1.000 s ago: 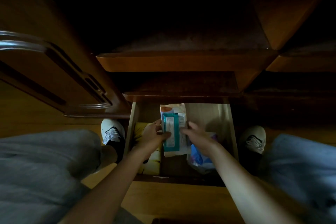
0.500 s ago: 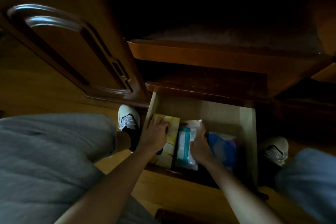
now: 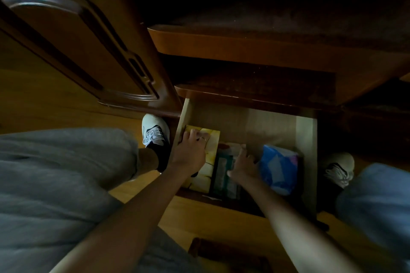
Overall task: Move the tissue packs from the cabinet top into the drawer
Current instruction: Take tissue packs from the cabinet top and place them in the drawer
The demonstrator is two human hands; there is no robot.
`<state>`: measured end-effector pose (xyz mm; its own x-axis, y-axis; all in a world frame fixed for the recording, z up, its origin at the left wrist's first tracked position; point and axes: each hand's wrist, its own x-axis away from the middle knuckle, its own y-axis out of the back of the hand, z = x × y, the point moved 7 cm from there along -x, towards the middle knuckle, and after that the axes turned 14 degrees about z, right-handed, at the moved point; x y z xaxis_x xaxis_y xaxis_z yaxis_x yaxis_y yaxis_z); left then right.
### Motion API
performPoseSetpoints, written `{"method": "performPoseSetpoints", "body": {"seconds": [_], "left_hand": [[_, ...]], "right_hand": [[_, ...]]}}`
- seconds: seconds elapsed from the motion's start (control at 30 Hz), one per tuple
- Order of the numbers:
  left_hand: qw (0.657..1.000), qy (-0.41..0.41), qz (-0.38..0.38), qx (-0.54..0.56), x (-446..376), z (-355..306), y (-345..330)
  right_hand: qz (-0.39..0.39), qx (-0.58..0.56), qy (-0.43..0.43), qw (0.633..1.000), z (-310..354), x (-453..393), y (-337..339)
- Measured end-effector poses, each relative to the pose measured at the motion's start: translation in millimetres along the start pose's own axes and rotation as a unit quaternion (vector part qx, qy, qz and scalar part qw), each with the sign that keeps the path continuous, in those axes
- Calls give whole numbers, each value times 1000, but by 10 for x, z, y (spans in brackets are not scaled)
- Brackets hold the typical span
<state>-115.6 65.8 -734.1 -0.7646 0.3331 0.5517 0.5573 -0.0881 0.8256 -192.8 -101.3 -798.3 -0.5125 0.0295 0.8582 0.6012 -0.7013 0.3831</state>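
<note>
Down in the open drawer (image 3: 306,139), your left hand (image 3: 190,150) lies flat with spread fingers on the yellow pack (image 3: 209,162), while your right hand (image 3: 243,164) presses loosely open on the teal pack (image 3: 223,175), both packs running lengthwise front to back, blue pack (image 3: 279,168) just right.

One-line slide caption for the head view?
Left hand on yellow tissue pack, right hand beside teal-labelled pack and blue pack in open wooden drawer.
</note>
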Motion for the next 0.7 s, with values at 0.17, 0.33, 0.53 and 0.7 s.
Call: {"method": "performPoseSetpoints", "body": {"seconds": [0.17,0.33,0.53,0.7], "left_hand": [[1000,0,6,3,3,-18,15],[1000,10,11,16,-11,-49,41],[1000,3,7,5,-3,-54,28],[1000,2,3,-4,-31,-34,-6]], "right_hand": [[54,68,1,996,-42,-46,-102],[33,132,15,991,-62,-51,-87],[-68,156,87,982,77,106,69],[-47,206,65,975,12,149,80]]}}
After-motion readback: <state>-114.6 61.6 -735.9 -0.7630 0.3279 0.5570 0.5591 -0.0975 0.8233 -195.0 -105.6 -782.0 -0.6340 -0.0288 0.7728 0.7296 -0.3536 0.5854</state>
